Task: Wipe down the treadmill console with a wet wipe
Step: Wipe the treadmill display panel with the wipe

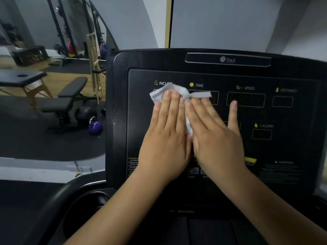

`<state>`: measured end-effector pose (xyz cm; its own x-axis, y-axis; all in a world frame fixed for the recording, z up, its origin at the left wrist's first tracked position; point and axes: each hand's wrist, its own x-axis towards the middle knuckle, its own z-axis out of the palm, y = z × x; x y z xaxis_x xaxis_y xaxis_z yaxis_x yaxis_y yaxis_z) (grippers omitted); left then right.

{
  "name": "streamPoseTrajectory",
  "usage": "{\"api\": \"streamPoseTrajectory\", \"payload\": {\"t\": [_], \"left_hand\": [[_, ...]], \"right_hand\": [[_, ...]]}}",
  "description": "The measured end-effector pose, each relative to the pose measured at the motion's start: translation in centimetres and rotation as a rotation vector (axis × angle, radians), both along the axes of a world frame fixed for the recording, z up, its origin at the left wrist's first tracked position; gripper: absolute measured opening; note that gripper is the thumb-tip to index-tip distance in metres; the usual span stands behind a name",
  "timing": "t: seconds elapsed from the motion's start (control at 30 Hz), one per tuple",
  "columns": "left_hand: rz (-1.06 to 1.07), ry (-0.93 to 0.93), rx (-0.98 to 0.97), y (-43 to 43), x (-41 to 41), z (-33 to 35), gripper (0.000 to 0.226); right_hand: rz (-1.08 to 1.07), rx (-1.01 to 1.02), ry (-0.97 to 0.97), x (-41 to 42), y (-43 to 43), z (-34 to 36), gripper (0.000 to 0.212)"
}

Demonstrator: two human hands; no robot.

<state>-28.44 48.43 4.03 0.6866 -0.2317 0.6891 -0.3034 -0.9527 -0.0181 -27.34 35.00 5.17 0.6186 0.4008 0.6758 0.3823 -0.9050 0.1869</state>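
Nearest to us, two bare forearms come in from 6 o'clock and meet over the treadmill console (292,138). At 7 o'clock a black handrail (58,197) curves along the frame's lower edge.

The left hand (166,138) lies flat on the console panel, fingers straight and close together, their tips pressing the wet wipe (157,96). The right hand (215,137) lies just beside it at 3 o'clock, also flat with fingers straight. Its fingertips press the twisted end of the wipe, and its thumb spreads out toward the SPEED window. Neither hand curls round the wipe; both hold it down with open palms.

The wipe is crumpled and white, at 12 o'clock from the knuckles, covering part of the INCLINE label and reaching the TIME window.

Farther off, at 9 o'clock, we see a purple kettlebell (95,127), a black ball (85,113) and a weight bench (70,96). Beyond them stand a massage table (21,78) and a rack (69,32).
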Motion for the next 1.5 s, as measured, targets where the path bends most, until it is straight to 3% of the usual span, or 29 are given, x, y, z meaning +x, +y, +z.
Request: {"api": "streamPoseTrajectory", "payload": {"t": [0.13,0.33,0.53,0.73,0.93,1.13,1.37,1.5], "left_hand": [[-0.015,0.002,0.013,-0.8,-1.5,-2.5,0.067],[-0.001,-0.003,0.034,-1.5,0.7,0.7,0.066],[-0.016,0.016,0.1,-2.0,-1.2,-2.5,0.066],[-0.003,0.004,0.09,-3.1,0.9,1.0,0.064],[-0.063,-0.005,0.097,-3.5,-0.9,-2.2,0.065],[-0.036,-0.017,0.104,-4.7,0.8,0.5,0.066],[-0.109,0.019,0.126,-5.8,-1.1,-2.6,0.066],[-0.085,-0.011,0.147,-6.9,0.0,-0.6,0.066]], "right_hand": [[0.022,-0.041,0.008,-1.1,-1.3,-2.0,0.059],[-0.018,0.03,0.013,0.3,-1.4,0.4,0.057],[0.012,0.021,0.023,-1.4,-2.8,-2.2,0.055],[-0.019,0.078,0.003,0.4,-3.0,0.7,0.053],[-0.009,0.043,0.02,-1.4,-4.7,-2.2,0.053],[-0.061,0.058,0.02,0.5,-5.1,0.1,0.056],[-0.044,0.059,0.024,-1.7,-7.1,-3.2,0.051],[-0.072,0.088,0.002,-0.2,-7.4,-1.4,0.051]]}}
